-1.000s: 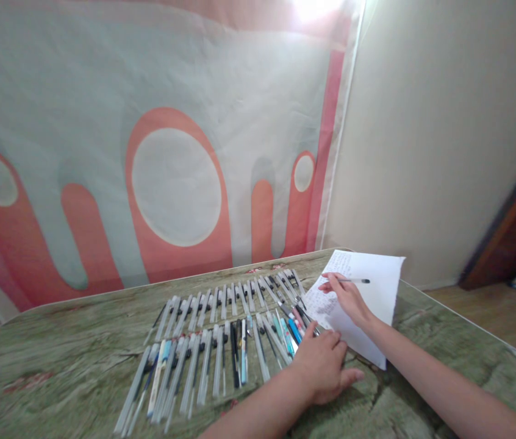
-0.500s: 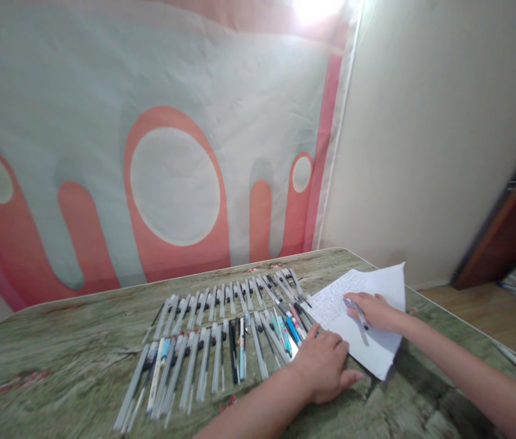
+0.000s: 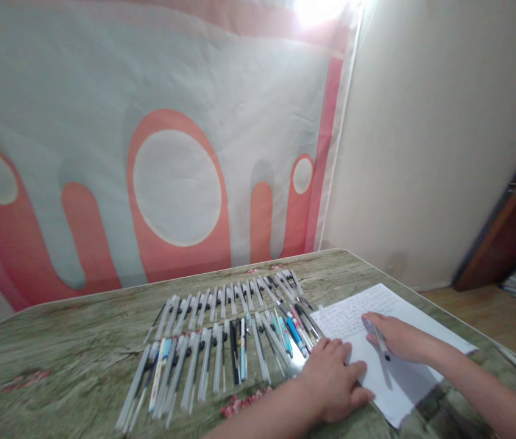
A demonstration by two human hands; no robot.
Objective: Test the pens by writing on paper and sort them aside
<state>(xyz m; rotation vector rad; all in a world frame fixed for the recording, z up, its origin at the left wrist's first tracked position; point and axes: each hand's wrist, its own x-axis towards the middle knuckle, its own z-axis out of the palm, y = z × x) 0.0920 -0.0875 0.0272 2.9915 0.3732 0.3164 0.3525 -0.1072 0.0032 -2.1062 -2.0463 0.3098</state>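
Well, pens (image 3: 243, 356) line the lower centre; lower right, the spread left hand (image 3: 335, 379) hides some paper (image 3: 438, 329); the right hand (image 3: 399, 339) grips another pen (image 3: 382, 343).

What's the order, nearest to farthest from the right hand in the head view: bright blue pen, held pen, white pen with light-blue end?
From the right hand:
1. Held pen: in its fingers, above the paper.
2. Bright blue pen: to its left, beyond the paper.
3. White pen with light-blue end: far left, front row.
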